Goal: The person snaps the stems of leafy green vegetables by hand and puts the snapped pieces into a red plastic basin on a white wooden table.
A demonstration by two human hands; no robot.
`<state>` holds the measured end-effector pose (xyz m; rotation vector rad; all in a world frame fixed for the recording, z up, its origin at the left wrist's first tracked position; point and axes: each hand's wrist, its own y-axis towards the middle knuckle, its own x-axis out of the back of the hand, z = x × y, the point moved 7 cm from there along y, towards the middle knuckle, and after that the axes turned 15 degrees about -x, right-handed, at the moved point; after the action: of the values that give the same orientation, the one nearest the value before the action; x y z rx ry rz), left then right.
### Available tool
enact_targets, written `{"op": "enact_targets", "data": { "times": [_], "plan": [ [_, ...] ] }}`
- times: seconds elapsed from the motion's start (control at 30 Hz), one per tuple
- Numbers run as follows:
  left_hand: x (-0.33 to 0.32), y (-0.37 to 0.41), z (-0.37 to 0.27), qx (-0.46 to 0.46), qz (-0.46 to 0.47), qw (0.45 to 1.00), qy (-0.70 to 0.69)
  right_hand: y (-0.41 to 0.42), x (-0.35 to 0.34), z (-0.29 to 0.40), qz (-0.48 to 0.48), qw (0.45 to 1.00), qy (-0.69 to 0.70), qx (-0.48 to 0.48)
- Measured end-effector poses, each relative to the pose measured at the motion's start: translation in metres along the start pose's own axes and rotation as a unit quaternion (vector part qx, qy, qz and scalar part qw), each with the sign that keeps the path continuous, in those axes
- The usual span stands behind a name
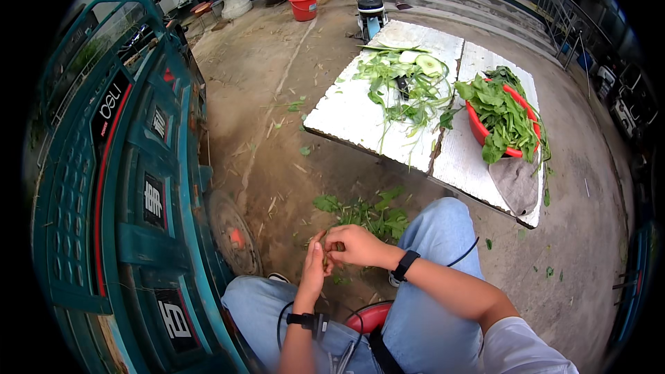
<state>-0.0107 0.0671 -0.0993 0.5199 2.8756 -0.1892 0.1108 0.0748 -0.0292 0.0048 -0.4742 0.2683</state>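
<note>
My left hand (314, 261) is raised between my knees, fingers up. My right hand (357, 245) meets it from the right, its fingers bent against the left fingertips. A sliver of greenish colour shows between them, too small to tell whether it is a held stem. Just beyond my hands, a heap of leafy greens (371, 218) lies on the concrete ground. Ahead on a white board table (353, 109) are loose green stems and leaves (410, 109), a cut pale-green gourd (430, 65) and a dark object (402, 87). A red basin (480, 127) heaped with leafy greens (501, 109) stands at its right.
A green cargo tricycle (130, 239) stands close on my left, with a wheel (234, 234) near my knee. A grey cloth (514, 184) hangs over the table's near right corner. Farther off are a red bucket (303, 8), an electric scooter (370, 5) and steps (457, 5).
</note>
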Motion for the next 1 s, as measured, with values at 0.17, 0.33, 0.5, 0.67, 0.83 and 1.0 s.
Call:
{"op": "enact_targets", "data": {
  "times": [0.17, 0.33, 0.5, 0.67, 0.83, 1.0],
  "plan": [
    [0.005, 0.005, -0.006, -0.066, -0.002, 0.996, 0.063, 0.006, 0.02, -0.013, -0.048, 0.997, 0.037, -0.049],
    [0.008, 0.005, -0.007, -0.082, -0.023, 0.993, 0.086, 0.006, 0.018, -0.016, -0.032, 0.998, 0.048, -0.04],
    [0.011, 0.006, -0.007, -0.094, -0.026, 0.989, 0.107, 0.011, 0.006, -0.026, 0.011, 0.997, 0.056, -0.048],
    [0.015, 0.005, -0.011, -0.104, -0.057, 0.989, 0.092, 0.011, 0.003, -0.03, 0.038, 0.989, 0.112, -0.09],
    [0.013, 0.006, -0.013, -0.095, -0.049, 0.991, 0.078, 0.011, 0.003, -0.034, 0.037, 0.986, 0.137, -0.089],
    [0.013, 0.006, -0.012, -0.099, -0.047, 0.993, 0.047, 0.012, 0.0, -0.038, 0.063, 0.978, 0.17, -0.1]
  ]
}}
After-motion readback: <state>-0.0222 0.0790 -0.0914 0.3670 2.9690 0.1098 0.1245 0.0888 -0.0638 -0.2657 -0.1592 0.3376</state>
